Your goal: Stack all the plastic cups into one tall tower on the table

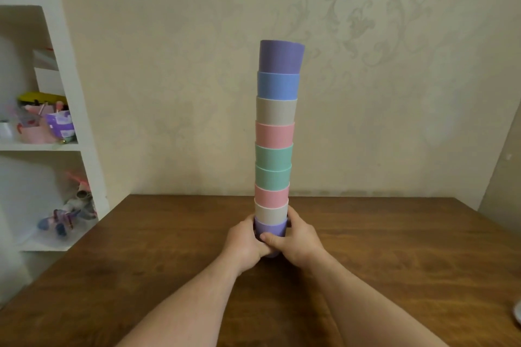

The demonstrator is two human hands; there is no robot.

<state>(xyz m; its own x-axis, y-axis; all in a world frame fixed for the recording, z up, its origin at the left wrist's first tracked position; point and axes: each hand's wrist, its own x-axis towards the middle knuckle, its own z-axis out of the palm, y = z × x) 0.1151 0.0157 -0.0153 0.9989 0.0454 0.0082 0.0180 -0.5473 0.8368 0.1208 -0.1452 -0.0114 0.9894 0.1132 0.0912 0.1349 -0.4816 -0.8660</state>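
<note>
- While both hands wrap the base, a tower of 9 nested plastic cups (275, 132) stands upright on the brown wooden worktop (394, 256), near its middle and in front of the patterned wall (366, 36).
- From top to bottom the cups read purple (281, 57), blue (278, 86), beige, pink, green, green, pink, beige and a purple bottom cup (270, 229).
- The top purple cup sits slightly tilted toward the right; the rest line up in a nearly straight column.
- The left hand (244, 242) grips the bottom cup from the left, its fingers curled tight against the cup wall.
- The right hand (298, 239) grips from the right, its thumb (272, 239) laid across the front of the purple cup and its fingers closed around the far side.
- Both hands touch each other at the front of the cup, below the thumb.
- Whether the bottom cup rests on the worktop or is lifted just off it, I cannot tell, since the hands hide its foot.
- A white shelf unit (70, 93) with assorted clutter stands at the left, well apart from the tower.
</note>
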